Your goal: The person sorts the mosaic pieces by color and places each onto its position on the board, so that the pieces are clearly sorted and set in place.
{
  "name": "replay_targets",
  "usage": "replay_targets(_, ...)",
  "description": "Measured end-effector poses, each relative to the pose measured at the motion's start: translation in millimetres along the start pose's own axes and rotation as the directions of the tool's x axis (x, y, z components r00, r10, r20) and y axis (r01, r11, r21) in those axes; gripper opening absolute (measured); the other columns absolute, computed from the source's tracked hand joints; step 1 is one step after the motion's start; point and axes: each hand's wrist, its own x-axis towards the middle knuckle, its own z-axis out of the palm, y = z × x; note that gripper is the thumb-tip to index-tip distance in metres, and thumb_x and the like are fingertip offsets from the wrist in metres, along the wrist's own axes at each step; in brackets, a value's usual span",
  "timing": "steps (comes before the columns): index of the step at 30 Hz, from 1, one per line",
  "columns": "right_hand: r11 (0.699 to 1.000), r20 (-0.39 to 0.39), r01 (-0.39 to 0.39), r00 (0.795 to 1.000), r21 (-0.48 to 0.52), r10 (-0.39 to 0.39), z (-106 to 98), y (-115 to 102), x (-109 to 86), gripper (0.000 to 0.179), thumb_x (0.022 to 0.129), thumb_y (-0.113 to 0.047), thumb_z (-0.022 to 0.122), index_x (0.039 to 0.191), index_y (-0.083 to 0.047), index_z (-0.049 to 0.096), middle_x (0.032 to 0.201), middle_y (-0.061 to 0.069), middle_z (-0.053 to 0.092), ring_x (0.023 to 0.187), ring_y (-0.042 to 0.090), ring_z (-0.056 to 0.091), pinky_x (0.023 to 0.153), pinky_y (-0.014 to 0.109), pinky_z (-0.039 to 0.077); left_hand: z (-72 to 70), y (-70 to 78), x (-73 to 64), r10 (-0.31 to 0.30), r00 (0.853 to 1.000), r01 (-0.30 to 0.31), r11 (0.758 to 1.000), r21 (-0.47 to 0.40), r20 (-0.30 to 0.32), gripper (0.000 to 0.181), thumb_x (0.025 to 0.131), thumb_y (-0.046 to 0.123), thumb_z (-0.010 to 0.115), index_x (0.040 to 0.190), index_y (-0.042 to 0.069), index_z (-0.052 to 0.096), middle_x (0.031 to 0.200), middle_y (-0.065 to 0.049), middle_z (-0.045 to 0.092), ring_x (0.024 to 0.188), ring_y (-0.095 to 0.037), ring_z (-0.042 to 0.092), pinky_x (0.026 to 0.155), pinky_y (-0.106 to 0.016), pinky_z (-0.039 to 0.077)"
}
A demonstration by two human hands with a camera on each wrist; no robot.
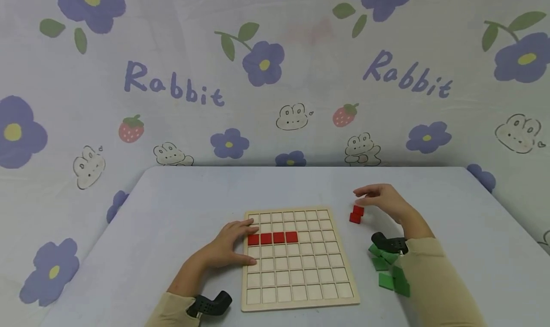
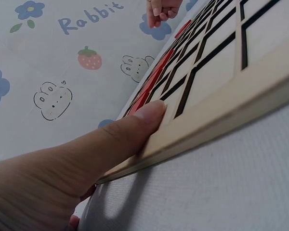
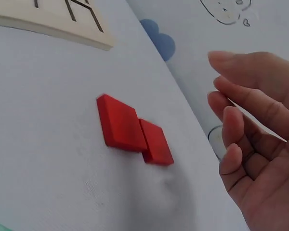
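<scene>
A wooden grid board (image 1: 301, 307) lies on the table, with several red square tiles (image 1: 278, 237) side by side in its third row from the top, starting at the left edge. My left hand (image 1: 227, 245) rests on the board's left border, thumb and fingers spread apart; the left wrist view shows the thumb (image 2: 130, 126) pressing on the rim. To the right of the board, my right hand (image 1: 384, 202) hovers by two loose red tiles (image 3: 120, 124) that lie corner to edge on the table. Its fingers are loosely bent, with nothing between them and the thumb.
Several green tiles (image 1: 386, 281) lie in a loose pile right of the board, partly hidden by the right sleeve (image 1: 438, 279). The white table (image 1: 202, 188) ends at the back against a printed curtain (image 1: 172, 121). Each wrist wears a black camera strap.
</scene>
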Motion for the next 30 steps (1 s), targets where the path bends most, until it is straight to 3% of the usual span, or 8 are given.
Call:
replay_targets(3,0.997,0.002,-0.016,1.0,0.071,0.016,-4.0,8.5,2.0,0.054,0.084,-0.027,0.068,0.128,0.001,0.053,0.128,0.02,0.054,0.099,0.02,0.049,0.1,0.047,0.037,-0.3,0.1,-0.3,0.001,1.0,-0.001,1.0,0.002,-0.004,0.078,0.072,0.04,0.078,0.137,0.015,0.046,0.152,-0.009,0.029,0.14,-0.036,0.018,0.111,-0.059,0.017)
replay_targets(6,0.996,0.014,-0.048,0.999,0.08,0.047,-4.6,18.5,4.2,0.053,0.084,-0.026,0.069,0.128,0.0,0.054,0.124,0.016,0.057,0.096,0.018,0.051,0.094,0.041,0.04,-0.1,-0.3,-0.8,0.004,1.0,-0.004,1.0,0.003,-0.003,0.078,0.072,0.04,0.078,0.137,0.014,0.046,0.152,-0.009,0.029,0.14,-0.036,0.018,0.112,-0.059,0.017)
replay_targets(12,0.998,0.019,-0.064,0.998,0.011,0.064,0.2,31.9,7.4,0.048,0.078,-0.023,0.075,0.119,-0.001,0.061,0.097,0.001,0.062,0.089,0.014,0.05,0.077,0.025,0.042,0.2,-1.5,-0.5,0.006,1.0,-0.006,1.0,0.005,-0.006,0.077,0.072,0.04,0.078,0.138,0.015,0.046,0.152,-0.008,0.029,0.14,-0.036,0.019,0.112,-0.058,0.016)
replay_targets(16,0.999,0.014,-0.052,0.999,-0.002,0.052,2.4,34.4,7.8,0.045,0.076,-0.019,0.077,0.115,0.0,0.063,0.085,0.001,0.055,0.083,0.015,0.047,0.071,0.022,0.043,0.0,-1.8,-0.1,0.015,1.0,-0.015,1.0,0.003,-0.012,0.077,0.072,0.04,0.078,0.137,0.013,0.046,0.152,-0.01,0.029,0.14,-0.037,0.019,0.111,-0.06,0.016)
replay_targets(30,0.999,0.011,-0.012,1.0,-0.041,0.012,4.5,39.4,5.2,0.04,0.077,-0.015,0.076,0.111,0.001,0.064,0.084,0.001,0.056,0.081,0.015,0.05,0.067,0.021,0.045,1.4,-0.6,0.8,0.011,1.0,-0.011,1.0,0.01,-0.005,0.078,0.072,0.041,0.078,0.137,0.014,0.046,0.152,-0.009,0.029,0.14,-0.038,0.018,0.111,-0.06,0.016)
